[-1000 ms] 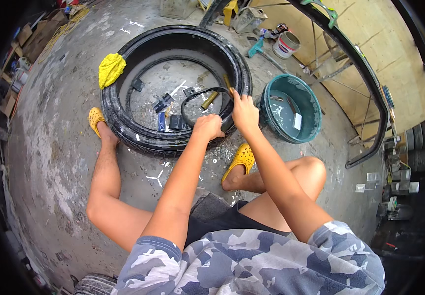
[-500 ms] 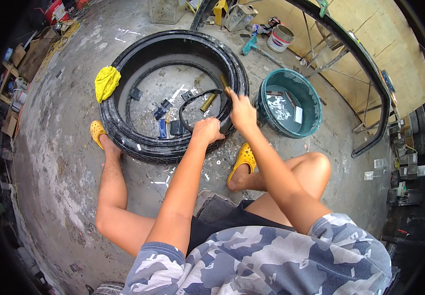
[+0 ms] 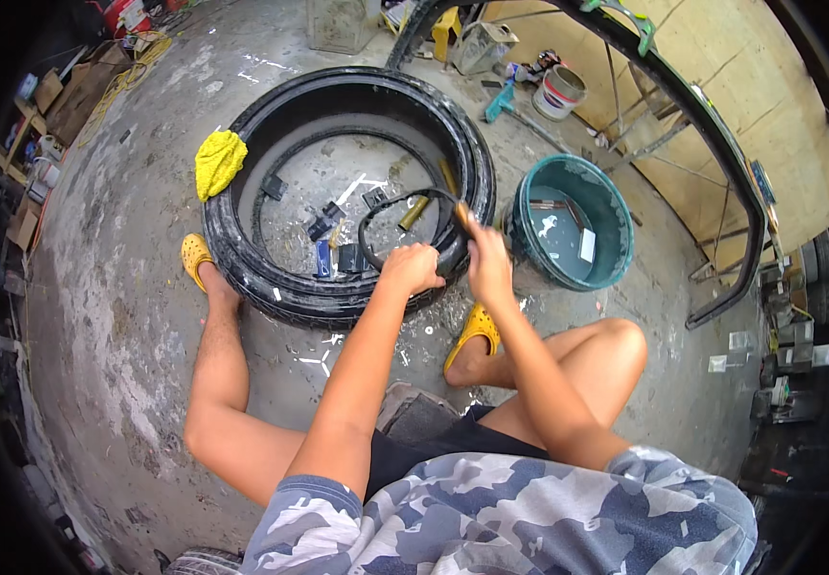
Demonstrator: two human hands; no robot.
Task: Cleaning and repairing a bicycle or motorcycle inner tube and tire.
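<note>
A large black tire lies on its side on the floor before me. My left hand is closed at its near right edge, where the lower end of a looped black rubber strip runs under the fingers. My right hand grips a tool with a yellowish-brown handle, held at the tire's right side near the strip's other end; its working end is hard to make out. Inside the tire's ring lie a brass-coloured cylinder, a blue block and several dark pieces.
A yellow cloth hangs over the tire's left edge. Right of it stands a teal bucket with water and a few items inside. Beyond are a teal-headed brush, a paint bucket and a curved black frame. White scraps litter the floor.
My right hand has drawn back toward me with the tool, along the tire's right side. The left hand stays at the near edge. The whole view has shifted slightly.
</note>
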